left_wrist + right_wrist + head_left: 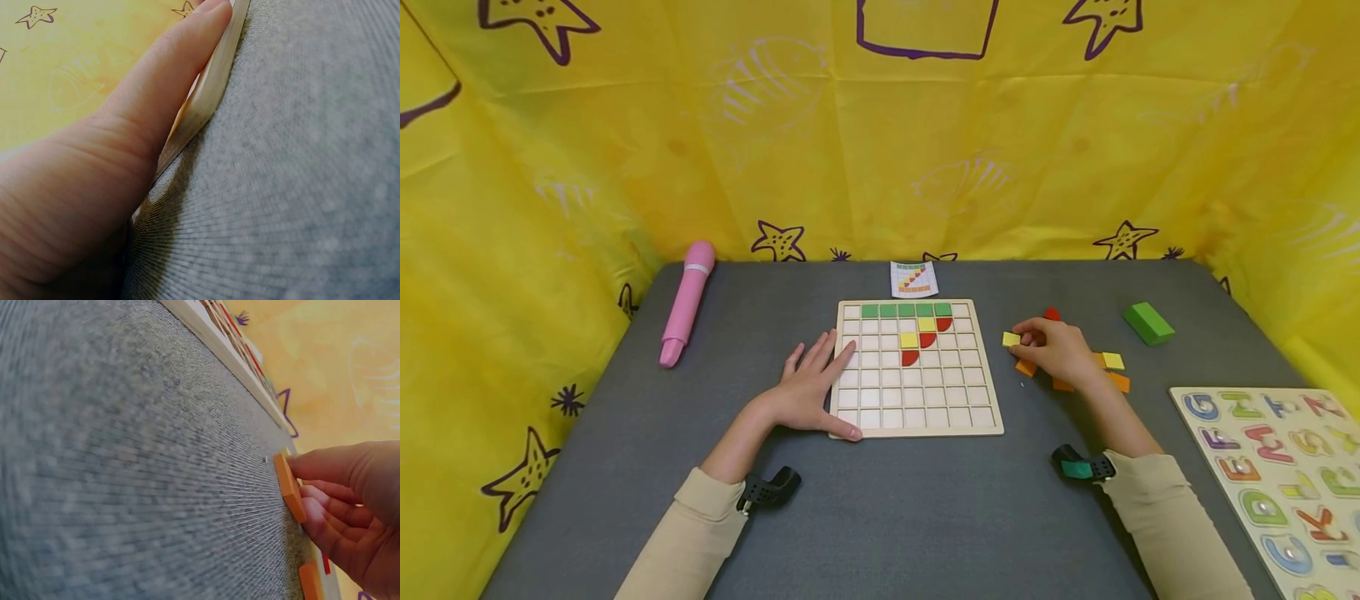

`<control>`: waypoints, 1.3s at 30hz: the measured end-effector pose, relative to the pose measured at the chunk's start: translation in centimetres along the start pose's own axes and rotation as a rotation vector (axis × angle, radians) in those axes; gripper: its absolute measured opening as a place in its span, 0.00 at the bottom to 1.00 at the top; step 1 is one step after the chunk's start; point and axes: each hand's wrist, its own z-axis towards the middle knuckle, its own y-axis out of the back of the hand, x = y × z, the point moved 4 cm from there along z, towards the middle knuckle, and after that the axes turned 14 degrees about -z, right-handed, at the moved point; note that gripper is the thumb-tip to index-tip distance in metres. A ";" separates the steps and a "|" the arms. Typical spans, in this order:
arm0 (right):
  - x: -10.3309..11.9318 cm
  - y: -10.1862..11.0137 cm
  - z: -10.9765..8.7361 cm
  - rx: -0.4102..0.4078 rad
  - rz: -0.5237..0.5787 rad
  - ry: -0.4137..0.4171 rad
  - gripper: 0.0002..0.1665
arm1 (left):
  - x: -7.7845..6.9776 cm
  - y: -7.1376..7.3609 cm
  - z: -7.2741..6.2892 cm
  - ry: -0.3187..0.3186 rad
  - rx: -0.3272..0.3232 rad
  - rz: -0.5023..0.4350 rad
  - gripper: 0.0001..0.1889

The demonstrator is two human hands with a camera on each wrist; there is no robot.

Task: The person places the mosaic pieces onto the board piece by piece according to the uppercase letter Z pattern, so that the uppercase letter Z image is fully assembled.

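A wooden grid board (925, 400) lies on the table, bearing a row of green tiles (906, 310), two yellow squares (909, 341) and three red quarter-round pieces (911, 358). My left hand (805, 390) rests with spread fingers on the board's left edge, its thumb along the near corner. Right of the board, my right hand (1060, 350) pinches a yellow square tile (1011, 339) between thumb and fingertips. An orange tile (290, 487) lies just below those fingers and largely hides the yellow one in the right wrist view. More orange tiles (1118, 382) and another yellow tile (1113, 361) surround the hand.
A small pattern card (914, 280) lies behind the board. A pink microphone-shaped object (687, 304) is at the left, a green block (1148, 323) at the right. A wooden letter puzzle (1277, 475) covers the near right corner. Yellow cloth (850, 167) hangs behind the table.
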 end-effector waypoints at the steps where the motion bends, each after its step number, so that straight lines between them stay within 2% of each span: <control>1: 0.1 0.0 0.0 -0.005 -0.002 0.001 0.18 | 0.0 0.0 0.0 0.000 0.000 0.001 0.67; 9: 1.5 -0.1 0.3 -0.090 0.017 0.035 0.17 | 0.2 0.0 0.1 0.004 0.000 0.001 0.67; 16: 4.8 -1.0 0.9 -0.019 0.126 0.039 0.18 | 0.3 0.0 0.0 0.003 -0.003 0.007 0.67; 24: 9.4 -2.8 1.6 0.012 0.176 0.163 0.16 | 0.3 0.0 0.0 -0.001 0.001 -0.001 0.67; 32: 13.4 -4.4 2.2 -0.009 0.117 0.340 0.14 | 0.2 0.0 0.1 -0.010 0.001 0.012 0.67; 39: 15.4 -5.3 2.4 -0.002 0.064 0.369 0.14 | 0.1 -0.1 0.2 0.002 0.005 0.010 0.67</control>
